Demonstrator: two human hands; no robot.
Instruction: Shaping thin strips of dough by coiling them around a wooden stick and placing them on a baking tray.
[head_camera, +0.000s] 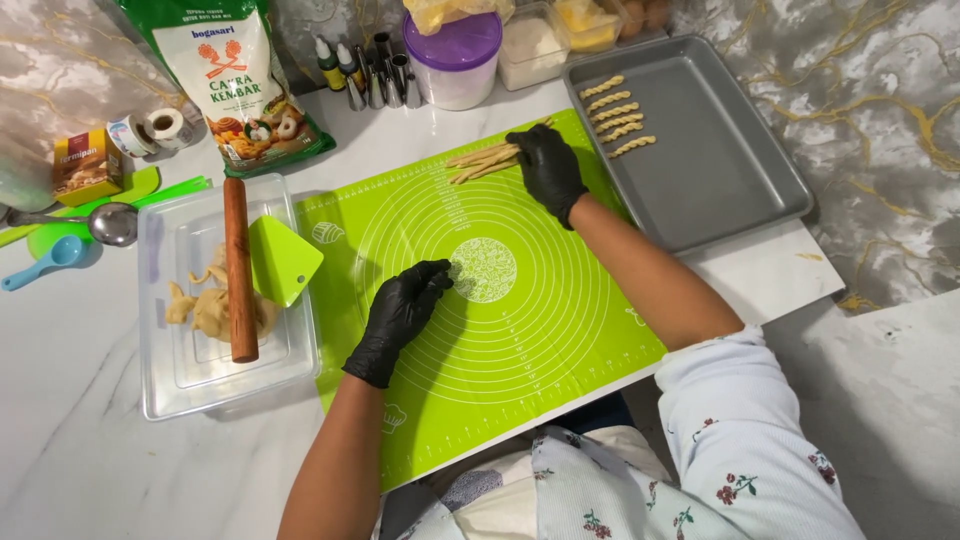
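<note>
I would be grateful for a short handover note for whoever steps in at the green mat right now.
Left hand: black glove, resting flat on the green mat beside its centre circle, holding nothing.
Right hand: black glove, reaching to the mat's far edge, fingers on a small bundle of dough strips; grip unclear.
Done: five twisted dough sticks lie in a row at the far left corner of the grey baking tray.
Left: the strips on the mat are not yet twisted. More dough sits in the clear container at left, with the wooden rolling pin and green scraper lying on it.
</note>
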